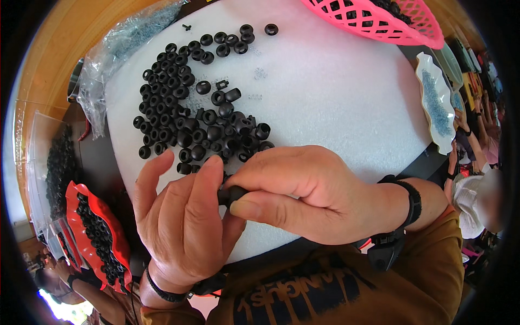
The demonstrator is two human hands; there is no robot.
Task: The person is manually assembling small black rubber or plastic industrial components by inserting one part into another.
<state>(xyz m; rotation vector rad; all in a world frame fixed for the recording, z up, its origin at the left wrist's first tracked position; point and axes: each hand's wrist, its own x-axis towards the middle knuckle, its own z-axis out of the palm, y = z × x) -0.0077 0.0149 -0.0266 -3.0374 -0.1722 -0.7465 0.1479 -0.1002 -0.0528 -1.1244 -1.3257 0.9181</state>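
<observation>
Far left: clear plastic container (33, 162), dark bits piled inside. Next to it, red scalloped tray (112, 222) full of small black pieces. Above, crinkled clear bag (96, 86) with greyish bits, lying at the edge of the white foam sheet (346, 97) that covers most of my dark worktop (97, 162). On the sheet's left half, a big spread of black rings (168, 86), bunched close; chunkier black pieces mixed in toward the near end. One small black bit (187, 27) sits apart near the far edge.

My left hand (187, 227), black band on the wrist, grips the left end of a black part (234, 194) between thumb and index; other fingers loosely bent. The part is held just on the near side of the pile, partly hidden by fingers. My right hand (311, 197), dark band on that wrist too, pinches its right end, thumb and index together.

Upper right: pink lattice basket (435, 38), black pieces inside. Right of the sheet: white wavy dish (445, 143) with blue-grey bits. Far right, other people, partly visible.
</observation>
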